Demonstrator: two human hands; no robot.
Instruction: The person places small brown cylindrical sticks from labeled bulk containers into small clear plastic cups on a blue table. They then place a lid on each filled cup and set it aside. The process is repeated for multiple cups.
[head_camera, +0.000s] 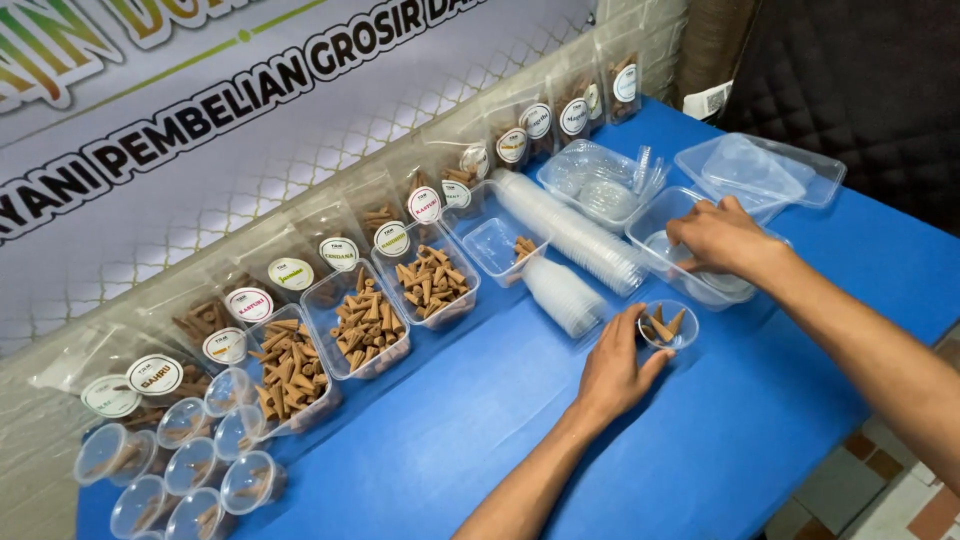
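My left hand (614, 363) curls around a small clear plastic cup (668, 329) that stands on the blue table (500, 440) and holds a few brown incense cones. My right hand (718, 238) reaches into a clear rectangular tub (660, 218) of round clear lids, fingers bent down on the lids inside; whether it grips one is hidden.
Long stacks of clear cups (575, 245) lie on their sides. Three open tubs of brown cones (365, 325) stand in a row, with a smaller tub (495, 245) beyond. Labelled pouches (290, 265) lean on the banner wall. Lidded filled cups (190, 460) cluster at left. Flat lids (760, 170) sit far right.
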